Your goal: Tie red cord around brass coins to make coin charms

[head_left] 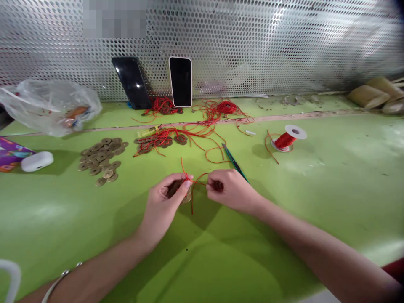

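Note:
My left hand (168, 198) pinches a small bunch of brass coins (187, 198) threaded on red cord, thumb and fingers closed near the knot. From there the red cord (199, 182) runs across to my right hand (229, 189), whose fingers are curled tightly on it. A loose cord end hangs down between the hands, and another sticks up above my left thumb. Behind my right hand lies a green utility knife (235, 162). Loose brass coins (101, 155) with centre holes are heaped to the left.
Coins strung on red cord (154, 142) and a tangle of red cord (225, 108) lie farther back. A spool of red cord (285, 141) stands at right. Two phones (181, 82) lean on the perforated metal panel. At left are a plastic bag (53, 105) and a white case (38, 161).

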Tool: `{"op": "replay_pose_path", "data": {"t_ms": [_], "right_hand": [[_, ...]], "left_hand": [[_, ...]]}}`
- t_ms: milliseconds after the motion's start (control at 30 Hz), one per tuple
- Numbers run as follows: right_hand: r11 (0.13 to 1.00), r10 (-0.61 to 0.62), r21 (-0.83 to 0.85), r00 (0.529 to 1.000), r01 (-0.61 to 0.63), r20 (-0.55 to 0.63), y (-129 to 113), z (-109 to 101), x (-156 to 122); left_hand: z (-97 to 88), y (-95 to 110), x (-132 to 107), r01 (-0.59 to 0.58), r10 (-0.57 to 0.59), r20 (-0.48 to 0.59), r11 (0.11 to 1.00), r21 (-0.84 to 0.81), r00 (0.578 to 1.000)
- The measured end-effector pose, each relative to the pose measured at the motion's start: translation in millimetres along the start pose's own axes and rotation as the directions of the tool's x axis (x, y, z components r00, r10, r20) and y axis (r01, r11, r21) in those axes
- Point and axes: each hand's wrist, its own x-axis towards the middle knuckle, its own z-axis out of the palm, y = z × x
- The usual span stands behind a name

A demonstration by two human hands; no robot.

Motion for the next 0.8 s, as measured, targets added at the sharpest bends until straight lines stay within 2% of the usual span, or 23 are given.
{"op": "replay_pose_path", "data": {"t_ms": [133,233,333,433,633,800], "right_hand": [[0.999,-0.003,0.047,0.997,0.006,-0.075,2.4,-0.8,1.0],[0.979,-0.064,0.184,0.989,0.088,-0.132,3.0,-1.0,1.3],[0.954,-0.128,0.246,0.975,0.17,-0.179,1.2,-0.8,1.2],[0.925,-0.155,0.331,0.98,0.188,-0.123,-1.7,-1.1,1.2],[0.879,-0.034,0.477,0.999,0.025,0.011,-0.8,-1.5,2.4],[0.89,-0.085,0.446,0.996,0.089,-0.029,1.3,0.4,2.1]], "left_hand": [[-0.9,3.1,-0.3,-0.02,0.015,0.083,0.998,0.057,0.996],[-0.6,5.9,-1.6,-0.03,0.01,0.2,0.995,0.098,0.98],[-0.4,6.8,-2.5,-0.051,0.02,0.255,0.992,0.115,0.967],[-1.3,5.4,-2.7,-0.058,0.019,0.288,0.99,0.127,0.957],[-2.6,0.8,-2.4,-0.065,0.027,0.311,0.992,0.11,0.95],[-1.9,0.5,-1.9,-0.065,0.025,0.325,0.992,0.111,0.945]]}}
